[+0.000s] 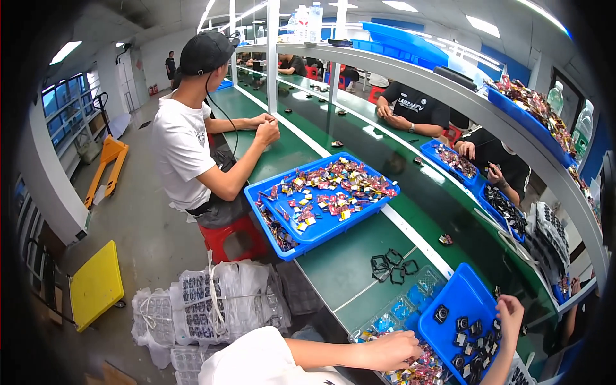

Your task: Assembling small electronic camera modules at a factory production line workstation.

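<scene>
Bright ceiling lights run over a long workroom, and a green table [333, 266] stretches away in front of me under a metal shelf [385, 59]. My left hand [393, 351] reaches over a heap of small red and yellow parts [428, 371] at the near end; the fingers point down into it, and I cannot tell whether they grip one. My right hand [511, 313] is raised by the right side of a blue tray [461, 289], fingers bent; a small dark piece [497, 292] shows beside the fingertips, but I cannot tell if I hold it. Black parts [475, 328] lie scattered in that tray. Just left of it sits a clear tray [428, 280] with blue pieces, and near that some black frames [394, 265] lie loosely together. Farther up, a bigger blue tray [346, 225] carries many small packets [333, 186]. A co-worker in a white shirt [183, 144] sits on a red stool [234, 239] to my left.
</scene>
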Demonstrator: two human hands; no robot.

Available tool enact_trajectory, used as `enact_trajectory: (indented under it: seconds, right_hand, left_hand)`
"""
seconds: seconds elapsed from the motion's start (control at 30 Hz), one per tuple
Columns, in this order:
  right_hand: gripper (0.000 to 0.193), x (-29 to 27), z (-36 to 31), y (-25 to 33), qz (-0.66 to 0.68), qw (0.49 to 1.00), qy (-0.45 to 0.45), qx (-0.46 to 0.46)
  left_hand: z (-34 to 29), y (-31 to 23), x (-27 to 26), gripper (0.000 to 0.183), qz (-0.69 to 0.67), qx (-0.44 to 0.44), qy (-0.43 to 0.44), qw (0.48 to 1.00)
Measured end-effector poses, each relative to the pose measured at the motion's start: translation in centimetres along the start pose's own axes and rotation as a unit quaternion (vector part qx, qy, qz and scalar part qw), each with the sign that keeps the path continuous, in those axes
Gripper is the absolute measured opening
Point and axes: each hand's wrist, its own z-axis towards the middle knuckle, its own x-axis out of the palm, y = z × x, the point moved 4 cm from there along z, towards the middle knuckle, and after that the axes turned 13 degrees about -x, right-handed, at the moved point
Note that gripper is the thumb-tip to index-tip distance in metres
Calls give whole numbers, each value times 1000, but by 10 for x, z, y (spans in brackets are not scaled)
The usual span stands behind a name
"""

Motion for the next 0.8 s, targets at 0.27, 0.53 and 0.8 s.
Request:
enact_trajectory:
  seconds: [0.27, 0.53, 0.8]
  right_hand:
    - [16, 48, -105, 110, -25, 985, 163, -44]
    - [21, 78, -141, 149, -115, 975, 137, -135]
    - [26, 111, -154, 154, -117, 981, -14, -156]
  left_hand:
    - [1, -5, -15, 10, -113, 20, -78, 990]
    - [0, -4, -33, 10, -125, -1, -138, 982]
    - [-1, -15, -34, 14, -361, -55, -120, 923]
